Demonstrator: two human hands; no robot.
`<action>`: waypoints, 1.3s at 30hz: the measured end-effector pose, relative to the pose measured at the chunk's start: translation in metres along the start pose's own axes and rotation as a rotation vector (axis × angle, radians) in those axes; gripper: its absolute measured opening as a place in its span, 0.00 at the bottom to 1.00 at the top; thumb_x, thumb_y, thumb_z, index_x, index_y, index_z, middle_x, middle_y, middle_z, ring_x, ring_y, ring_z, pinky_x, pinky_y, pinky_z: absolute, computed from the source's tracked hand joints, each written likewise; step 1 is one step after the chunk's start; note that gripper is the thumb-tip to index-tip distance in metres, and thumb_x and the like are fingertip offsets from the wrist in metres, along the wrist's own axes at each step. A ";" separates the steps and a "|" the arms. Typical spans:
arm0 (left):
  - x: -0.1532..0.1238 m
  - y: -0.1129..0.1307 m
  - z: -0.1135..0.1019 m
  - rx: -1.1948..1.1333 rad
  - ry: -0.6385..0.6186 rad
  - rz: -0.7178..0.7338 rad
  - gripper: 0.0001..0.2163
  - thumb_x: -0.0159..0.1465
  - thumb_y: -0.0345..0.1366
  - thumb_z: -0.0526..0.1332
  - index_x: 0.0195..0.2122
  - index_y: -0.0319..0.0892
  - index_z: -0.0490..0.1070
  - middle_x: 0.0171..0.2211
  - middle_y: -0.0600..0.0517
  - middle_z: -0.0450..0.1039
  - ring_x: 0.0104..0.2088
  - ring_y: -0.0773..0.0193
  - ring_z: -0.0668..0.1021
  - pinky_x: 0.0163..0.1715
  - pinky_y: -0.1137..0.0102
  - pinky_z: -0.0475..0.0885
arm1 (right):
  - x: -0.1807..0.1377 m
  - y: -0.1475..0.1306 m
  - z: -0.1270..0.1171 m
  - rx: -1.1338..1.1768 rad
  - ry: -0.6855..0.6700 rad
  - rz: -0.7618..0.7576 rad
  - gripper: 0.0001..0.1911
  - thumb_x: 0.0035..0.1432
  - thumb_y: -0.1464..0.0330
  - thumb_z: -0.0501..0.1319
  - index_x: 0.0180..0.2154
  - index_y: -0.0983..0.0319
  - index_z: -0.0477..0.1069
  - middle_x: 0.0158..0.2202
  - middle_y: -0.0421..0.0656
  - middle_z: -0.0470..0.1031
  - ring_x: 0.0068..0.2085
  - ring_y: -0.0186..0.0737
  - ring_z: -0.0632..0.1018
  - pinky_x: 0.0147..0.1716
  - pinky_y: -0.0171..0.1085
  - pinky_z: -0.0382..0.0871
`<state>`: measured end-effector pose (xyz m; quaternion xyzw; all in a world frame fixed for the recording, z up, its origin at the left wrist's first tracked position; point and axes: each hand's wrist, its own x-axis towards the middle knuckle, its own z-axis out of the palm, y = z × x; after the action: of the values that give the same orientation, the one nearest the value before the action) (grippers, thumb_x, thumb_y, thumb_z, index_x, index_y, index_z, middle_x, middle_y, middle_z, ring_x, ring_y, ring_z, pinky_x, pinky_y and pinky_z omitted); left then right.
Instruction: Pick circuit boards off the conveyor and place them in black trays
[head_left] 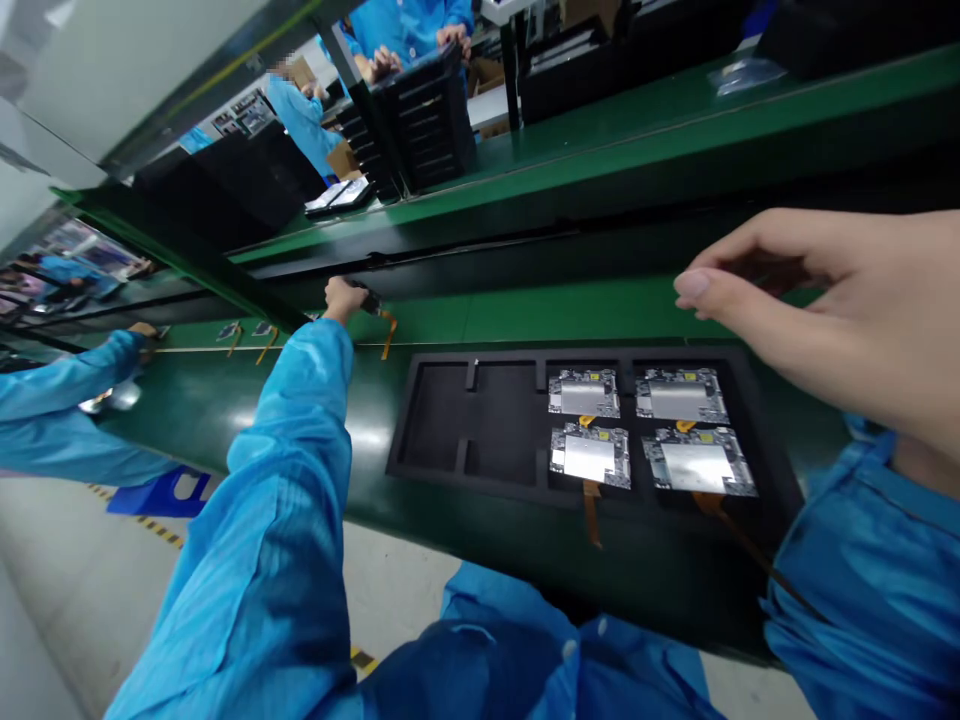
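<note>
My left hand reaches far over the green bench, its fingers closed on a small circuit board. An orange ribbon cable hangs from that board. My right hand hovers in the air above the right side, thumb and fingers drawn together in a loose pinch with nothing showing between them. Below and between my arms lies a black tray. In its right half are several circuit boards with silver shields, such as one front board; ribbon cables hang over the tray's front edge. The tray's left compartments hold no boards.
More circuit boards with ribbon cables lie farther left along the green strip. A co-worker's sleeve reaches in at the left. Behind, a raised green shelf carries stacked black trays; a green post slants near my left hand.
</note>
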<state>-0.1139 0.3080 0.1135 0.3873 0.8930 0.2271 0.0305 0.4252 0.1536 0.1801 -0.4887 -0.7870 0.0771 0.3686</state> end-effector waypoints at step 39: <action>-0.292 0.123 -0.060 -1.183 -0.082 1.003 0.23 0.61 0.53 0.77 0.40 0.44 0.68 0.34 0.56 0.67 0.33 0.70 0.76 0.36 0.75 0.73 | 0.007 -0.034 0.010 0.601 0.060 0.021 0.12 0.63 0.58 0.70 0.37 0.60 0.84 0.36 0.44 0.83 0.39 0.46 0.82 0.41 0.43 0.76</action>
<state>0.1596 0.1524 0.1844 0.6726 0.3394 0.6381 0.1589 0.3925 0.1446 0.1927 -0.3678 -0.7127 0.2958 0.5189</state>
